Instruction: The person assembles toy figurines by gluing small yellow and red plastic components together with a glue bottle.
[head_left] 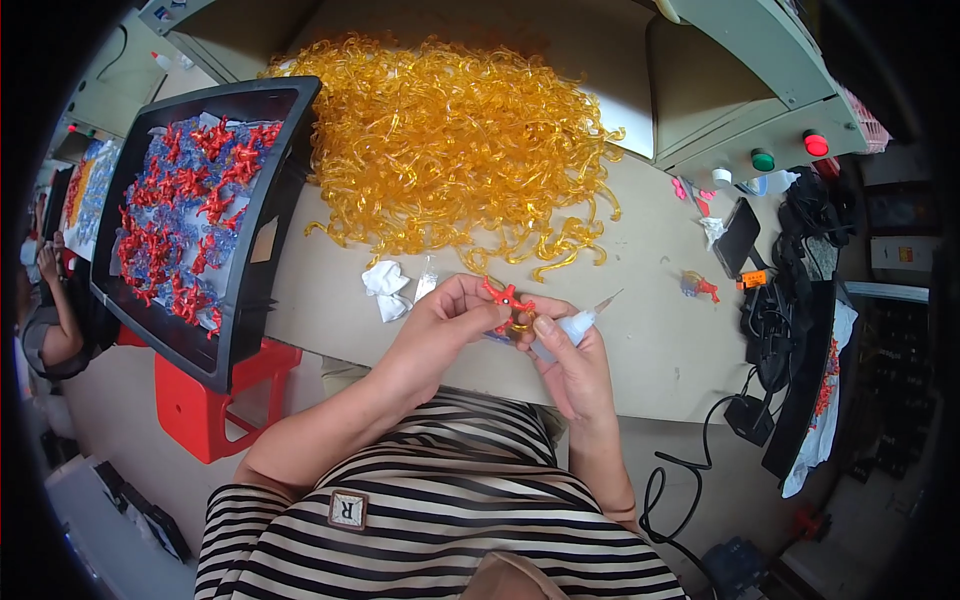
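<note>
Over the near edge of the table, my left hand point(440, 322) is closed on a small red figurine point(506, 298), pinched between thumb and fingers. A bit of amber translucent plastic point(520, 320) shows just below the red part, at the fingertips of both hands. My right hand point(580, 372) is wrapped round a small white squeeze bottle point(574, 326); its thin needle tip points up and to the right, away from the figurine. The right thumb and fingertips also meet the figurine's lower side. My fingers hide part of the figurine.
Beyond my hands lies a big heap of curled amber plastic pieces point(450, 160). At left, a black tray point(247, 310) of red and blue figurines stands above a red stool point(188, 405). Crumpled tissue point(386, 288), a lone figurine point(706, 288) and a black cable point(690, 462) are nearby.
</note>
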